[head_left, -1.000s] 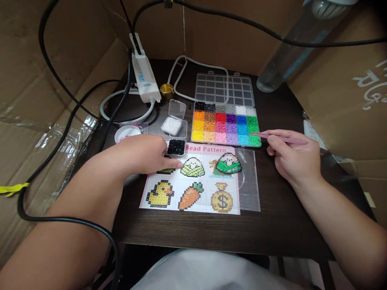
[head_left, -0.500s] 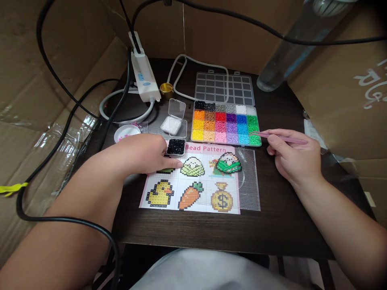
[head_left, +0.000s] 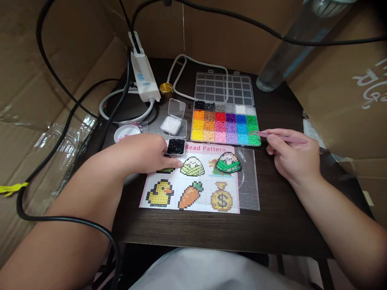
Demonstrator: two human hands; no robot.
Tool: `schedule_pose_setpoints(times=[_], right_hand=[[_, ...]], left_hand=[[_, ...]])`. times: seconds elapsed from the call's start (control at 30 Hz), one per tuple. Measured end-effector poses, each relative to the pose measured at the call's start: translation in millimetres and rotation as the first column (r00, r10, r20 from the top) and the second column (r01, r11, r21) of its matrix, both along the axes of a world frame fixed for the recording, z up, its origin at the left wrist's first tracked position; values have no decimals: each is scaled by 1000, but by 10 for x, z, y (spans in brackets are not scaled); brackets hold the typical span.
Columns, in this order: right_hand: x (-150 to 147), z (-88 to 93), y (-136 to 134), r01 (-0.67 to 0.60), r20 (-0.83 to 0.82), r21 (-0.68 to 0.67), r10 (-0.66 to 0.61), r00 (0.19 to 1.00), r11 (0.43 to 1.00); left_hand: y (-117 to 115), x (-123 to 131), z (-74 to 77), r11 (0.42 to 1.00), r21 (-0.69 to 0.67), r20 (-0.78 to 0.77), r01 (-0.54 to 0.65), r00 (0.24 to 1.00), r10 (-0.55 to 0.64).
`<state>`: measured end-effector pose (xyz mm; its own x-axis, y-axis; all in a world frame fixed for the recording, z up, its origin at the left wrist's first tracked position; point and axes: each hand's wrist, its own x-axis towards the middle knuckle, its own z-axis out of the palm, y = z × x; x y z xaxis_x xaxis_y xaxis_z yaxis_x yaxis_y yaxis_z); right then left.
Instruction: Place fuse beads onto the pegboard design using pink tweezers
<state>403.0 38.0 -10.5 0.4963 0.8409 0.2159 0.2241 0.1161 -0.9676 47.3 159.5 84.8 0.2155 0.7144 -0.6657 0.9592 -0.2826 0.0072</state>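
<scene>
My right hand [head_left: 294, 157] pinches pink tweezers [head_left: 279, 137], whose tips reach over the green cells at the right end of the open bead box [head_left: 224, 125]. My left hand [head_left: 148, 155] rests flat on the upper left of the bead pattern sheet [head_left: 193, 181], its fingertips next to a small box of black beads [head_left: 176, 146]. A clear pegboard [head_left: 244, 177] lies over the sheet's right side. On it sits a partly built green and white bead figure [head_left: 228, 163].
A small open box of white beads [head_left: 172, 125], a white round dish [head_left: 127, 133], a gold cap [head_left: 166, 88] and a white power strip [head_left: 143, 70] with cables stand behind. A clear bottle [head_left: 284, 52] leans at back right. Cardboard walls surround the dark table [head_left: 272, 225].
</scene>
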Motion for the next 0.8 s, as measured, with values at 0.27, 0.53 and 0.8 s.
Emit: schedule_pose_setpoints(times=[0.27, 0.53, 0.8], right_hand=[[-5, 2, 18, 11, 13, -3, -11, 1000, 1000], [-15, -4, 27, 30, 4, 13, -30, 1000, 999], [-10, -1, 22, 14, -31, 6, -14, 999, 1000]], left_hand=[[3, -12, -10, 1000, 5, -19, 31, 999, -31], [32, -68, -48, 998, -4, 4, 58, 998, -58], [43, -86, -64, 996, 17, -13, 83, 997, -82]])
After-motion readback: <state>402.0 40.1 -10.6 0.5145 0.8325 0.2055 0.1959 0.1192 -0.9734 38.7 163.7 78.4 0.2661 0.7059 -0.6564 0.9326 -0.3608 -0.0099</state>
